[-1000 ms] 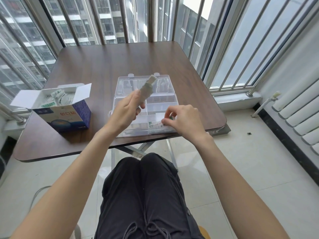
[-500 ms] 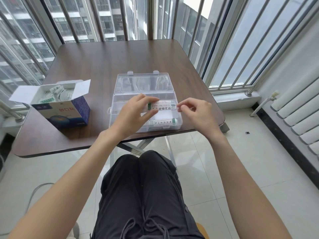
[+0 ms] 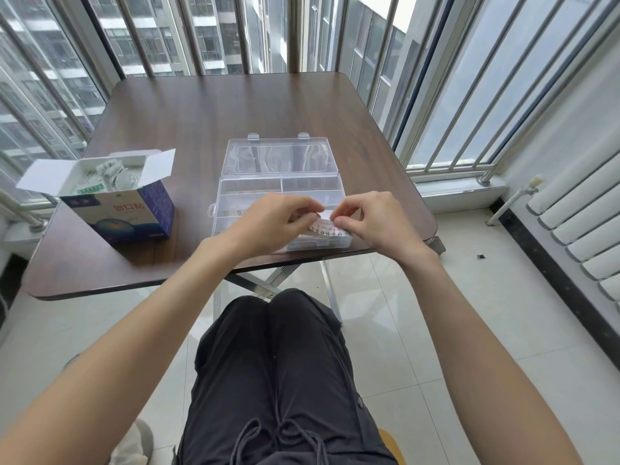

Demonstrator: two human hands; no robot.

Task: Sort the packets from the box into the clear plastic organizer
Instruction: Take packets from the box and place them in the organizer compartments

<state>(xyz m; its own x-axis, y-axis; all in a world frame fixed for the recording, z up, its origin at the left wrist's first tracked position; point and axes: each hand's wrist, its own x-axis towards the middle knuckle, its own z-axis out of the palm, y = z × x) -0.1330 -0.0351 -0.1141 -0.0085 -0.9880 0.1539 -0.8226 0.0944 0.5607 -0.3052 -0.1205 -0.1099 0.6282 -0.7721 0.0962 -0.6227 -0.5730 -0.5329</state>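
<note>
The clear plastic organizer (image 3: pixel 255 193) lies on the brown table near its front edge, lid (image 3: pixel 278 157) flipped open away from me. Both hands hover over its front right compartments. My left hand (image 3: pixel 268 223) and my right hand (image 3: pixel 372 219) pinch the same white printed packet (image 3: pixel 322 226) between their fingertips, low over the organizer. More packets lie beneath it in the front compartment, partly hidden by my fingers. The blue and white cardboard box (image 3: pixel 134 213) stands open at the left, with several packets (image 3: pixel 110 176) sticking up inside.
The table (image 3: pixel 235 112) stretches back to a barred window. Its front edge runs just under my wrists. A white radiator (image 3: pixel 587 229) stands at the right wall. My knees in dark trousers sit below the table.
My left hand came down from a raised position with packets to the organizer. Both hands have now closed together on one packet over the front right compartment.
</note>
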